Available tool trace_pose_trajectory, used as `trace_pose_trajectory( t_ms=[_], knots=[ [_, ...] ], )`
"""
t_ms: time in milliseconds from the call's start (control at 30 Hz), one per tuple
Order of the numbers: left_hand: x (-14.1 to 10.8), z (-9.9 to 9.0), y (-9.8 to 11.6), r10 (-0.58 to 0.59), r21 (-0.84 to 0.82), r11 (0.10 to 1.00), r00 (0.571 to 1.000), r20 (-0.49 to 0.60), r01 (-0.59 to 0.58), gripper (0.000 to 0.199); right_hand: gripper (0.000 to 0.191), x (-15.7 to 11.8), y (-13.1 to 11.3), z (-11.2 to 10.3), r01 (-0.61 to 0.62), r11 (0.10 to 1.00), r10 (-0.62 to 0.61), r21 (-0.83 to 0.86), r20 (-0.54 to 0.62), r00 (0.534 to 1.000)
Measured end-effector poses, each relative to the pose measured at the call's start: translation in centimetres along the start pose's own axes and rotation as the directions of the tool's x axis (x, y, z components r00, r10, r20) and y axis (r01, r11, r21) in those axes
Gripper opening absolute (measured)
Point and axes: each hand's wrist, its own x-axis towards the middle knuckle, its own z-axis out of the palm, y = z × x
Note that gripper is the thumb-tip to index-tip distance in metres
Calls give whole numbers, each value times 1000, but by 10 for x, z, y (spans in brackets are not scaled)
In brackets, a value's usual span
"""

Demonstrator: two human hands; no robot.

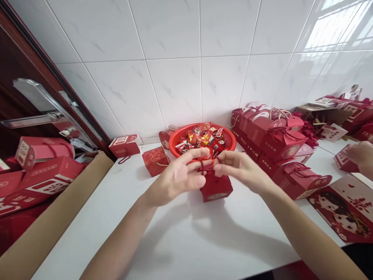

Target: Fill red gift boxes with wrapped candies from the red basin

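Note:
A small dark-red gift box point(217, 189) stands on the white tabletop between my hands. My left hand point(182, 175) is at its upper left, with the thumb apart from the fingers and a thin red cord point(202, 165) looped over one fingertip. My right hand point(240, 167) is at the box's upper right, thumb and fingertips pinched on the cord. The hands partly cover the top of the box. Just behind them sits a red plastic basket point(172, 144) full of wrapped candies point(201, 137).
Red gift boxes point(256, 128) are stacked to the right, beside a printed card box point(344, 210). At the far right is another person's hand point(361, 155) near a small box. A carton point(67, 206) of red boxes stands left, below a door handle point(29, 119). A tiled wall is behind.

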Motion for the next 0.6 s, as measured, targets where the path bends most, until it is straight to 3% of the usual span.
trace_pose_trajectory(
  t_ms=[200,300,400,500,567,600],
  knots=[
    [-13,23,1,71,32,997,996,60,-73,91,25,-14,8,36,86,957,-127,-277,-133,983],
    [-13,23,-2,95,26,995,994,48,-97,86,25,-18,8,35,88,961,-147,-262,-213,966],
    [-14,19,-1,149,-1,989,989,9,-149,74,24,-26,-7,17,125,972,-183,-198,-304,935],
    [-15,11,1,216,7,976,976,-33,-216,55,22,-41,-40,-19,191,959,-271,-210,-469,841],
    [-13,5,2,248,56,968,967,-53,-245,40,18,-50,-66,-52,208,925,-371,-319,-637,675],
    [-11,2,3,253,86,965,965,-63,-248,33,17,-54,-78,-70,202,891,-446,-406,-702,555]
  ],
)
